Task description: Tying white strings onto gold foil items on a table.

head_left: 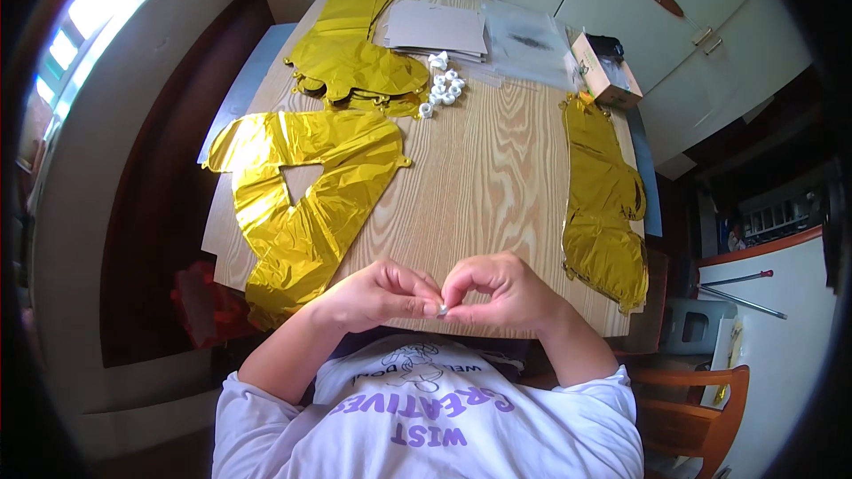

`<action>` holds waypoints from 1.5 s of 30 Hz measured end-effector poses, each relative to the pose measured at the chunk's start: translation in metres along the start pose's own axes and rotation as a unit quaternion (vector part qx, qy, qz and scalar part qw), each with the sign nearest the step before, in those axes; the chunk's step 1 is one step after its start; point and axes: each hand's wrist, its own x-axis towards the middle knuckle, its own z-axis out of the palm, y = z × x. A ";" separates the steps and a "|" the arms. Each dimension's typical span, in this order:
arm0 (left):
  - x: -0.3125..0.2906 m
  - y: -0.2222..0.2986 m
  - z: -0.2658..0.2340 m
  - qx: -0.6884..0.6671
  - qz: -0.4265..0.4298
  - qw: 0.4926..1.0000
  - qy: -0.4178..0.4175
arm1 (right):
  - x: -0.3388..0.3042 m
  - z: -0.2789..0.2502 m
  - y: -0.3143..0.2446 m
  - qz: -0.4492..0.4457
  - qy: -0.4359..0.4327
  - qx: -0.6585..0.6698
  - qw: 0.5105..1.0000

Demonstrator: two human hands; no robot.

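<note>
Close to the table's near edge, my left hand (390, 294) and my right hand (501, 291) meet fingertip to fingertip. Both pinch a small white piece (443, 310) between thumb and forefinger; most of it is covered by the fingers, so its kind cannot be made out. Just beyond my left hand lies a flat gold foil balloon (346, 204), uninflated and creased, with a cut-out opening in its middle. Farther off, several small white rolls (446, 89), roundish with holes, sit in a loose cluster.
More flat gold foil balloons (355, 62) are stacked at the far left. Others (605, 204) lie along the right edge of the wooden table (479, 186). At the back are grey-white cards (437, 27), clear plastic bags (528, 44) and a small box (605, 71). A wooden chair (692, 417) stands at right.
</note>
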 end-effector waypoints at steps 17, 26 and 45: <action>0.011 0.006 -0.006 -0.042 0.096 0.963 0.248 | 0.135 -0.112 0.092 0.238 0.248 0.002 0.939; -0.090 -0.021 0.005 0.119 -0.067 0.981 0.139 | 0.209 -0.142 0.101 0.294 0.321 -0.025 0.900; -0.140 -0.159 -0.076 0.520 -0.040 0.801 0.293 | -0.075 0.138 0.169 0.264 0.089 -0.128 0.952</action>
